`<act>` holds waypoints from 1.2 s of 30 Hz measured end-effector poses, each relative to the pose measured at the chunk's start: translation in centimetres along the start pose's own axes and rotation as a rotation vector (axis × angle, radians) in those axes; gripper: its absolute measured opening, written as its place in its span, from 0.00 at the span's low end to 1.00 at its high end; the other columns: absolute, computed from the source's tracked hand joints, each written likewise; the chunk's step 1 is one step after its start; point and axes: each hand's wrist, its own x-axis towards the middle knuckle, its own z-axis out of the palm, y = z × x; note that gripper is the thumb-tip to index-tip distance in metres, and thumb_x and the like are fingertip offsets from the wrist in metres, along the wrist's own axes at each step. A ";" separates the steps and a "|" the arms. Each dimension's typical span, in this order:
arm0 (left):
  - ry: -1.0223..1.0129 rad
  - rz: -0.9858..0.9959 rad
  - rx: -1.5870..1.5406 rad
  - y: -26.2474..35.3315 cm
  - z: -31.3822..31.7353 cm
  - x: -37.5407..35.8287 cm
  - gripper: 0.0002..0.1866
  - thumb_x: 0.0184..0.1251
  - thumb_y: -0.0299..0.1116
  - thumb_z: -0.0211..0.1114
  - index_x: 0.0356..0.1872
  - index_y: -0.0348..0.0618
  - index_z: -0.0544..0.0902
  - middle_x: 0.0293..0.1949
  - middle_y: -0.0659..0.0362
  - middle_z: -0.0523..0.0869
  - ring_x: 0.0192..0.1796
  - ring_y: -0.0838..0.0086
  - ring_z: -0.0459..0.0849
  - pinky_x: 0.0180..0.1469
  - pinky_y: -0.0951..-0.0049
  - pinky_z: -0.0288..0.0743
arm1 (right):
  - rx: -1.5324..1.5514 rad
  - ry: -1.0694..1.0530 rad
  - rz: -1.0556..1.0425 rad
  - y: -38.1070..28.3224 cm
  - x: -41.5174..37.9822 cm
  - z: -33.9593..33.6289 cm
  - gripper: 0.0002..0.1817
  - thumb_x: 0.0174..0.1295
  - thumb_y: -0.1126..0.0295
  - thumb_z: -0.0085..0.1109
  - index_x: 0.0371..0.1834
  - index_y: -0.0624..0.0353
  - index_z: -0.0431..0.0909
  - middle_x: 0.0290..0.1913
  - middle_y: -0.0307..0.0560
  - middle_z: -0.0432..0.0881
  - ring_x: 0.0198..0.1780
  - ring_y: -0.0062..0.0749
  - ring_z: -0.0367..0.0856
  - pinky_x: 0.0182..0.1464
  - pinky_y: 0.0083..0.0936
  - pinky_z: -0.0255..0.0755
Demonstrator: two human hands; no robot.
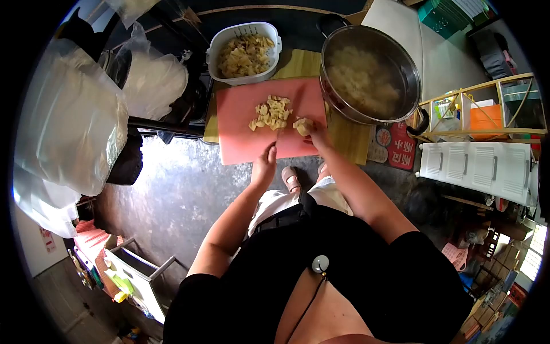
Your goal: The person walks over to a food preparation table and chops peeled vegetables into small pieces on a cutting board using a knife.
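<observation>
On a pink cutting board lie several chopped pale-yellow food pieces. My left hand is closed around the handle of a knife, whose thin blade points away from me toward the pieces. To the right, my right hand grips a larger pale-yellow chunk of food at the board's right edge. What kind of food it is, I cannot make out.
Behind the board stands a white plastic basket with cut pieces. A large metal pot of cloudy liquid and pale chunks overlaps the board's right corner. Plastic bags hang at left; white drawers stand at right.
</observation>
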 end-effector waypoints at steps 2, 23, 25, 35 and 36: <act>-0.096 -0.291 -0.314 2.2 -1.4 -0.6 0.19 0.72 0.48 0.44 0.49 0.43 0.73 0.14 0.65 0.66 0.13 0.81 0.63 0.15 0.77 0.60 | 0.021 -0.029 0.025 -0.6 -0.5 -0.2 0.17 0.61 0.61 0.53 0.51 0.56 0.73 0.38 0.45 0.78 0.29 0.26 0.79 0.24 0.24 0.78; -0.379 -0.488 -0.585 1.2 -0.7 -0.8 0.21 0.70 0.56 0.43 0.37 0.47 0.68 0.15 0.65 0.66 0.14 0.81 0.63 0.17 0.77 0.61 | 0.317 -0.117 0.079 -2.9 -0.8 -2.0 0.21 0.59 0.69 0.50 0.57 0.52 0.63 0.43 0.45 0.74 0.35 0.30 0.78 0.33 0.26 0.78; -0.353 -0.462 -0.545 0.3 -0.5 -0.4 0.20 0.71 0.54 0.44 0.38 0.46 0.69 0.14 0.65 0.66 0.13 0.81 0.63 0.16 0.77 0.60 | 0.368 -0.165 0.104 -2.8 -1.0 -2.2 0.20 0.59 0.69 0.50 0.57 0.51 0.63 0.43 0.44 0.74 0.33 0.29 0.78 0.34 0.25 0.78; -0.169 -0.305 -0.185 2.2 -2.4 -1.0 0.21 0.71 0.49 0.47 0.52 0.44 0.74 0.15 0.65 0.69 0.13 0.81 0.66 0.15 0.78 0.62 | -0.393 -0.047 -0.211 -2.2 -0.8 -0.7 0.20 0.52 0.63 0.63 0.47 0.58 0.74 0.31 0.43 0.80 0.26 0.26 0.79 0.26 0.22 0.74; -0.184 -0.278 -0.146 2.8 -2.5 -1.0 0.21 0.71 0.48 0.47 0.54 0.45 0.74 0.15 0.65 0.69 0.13 0.81 0.66 0.15 0.78 0.62 | -0.509 -0.002 -0.271 -2.4 -0.8 -0.5 0.20 0.51 0.63 0.64 0.46 0.59 0.75 0.29 0.44 0.80 0.25 0.26 0.79 0.25 0.22 0.73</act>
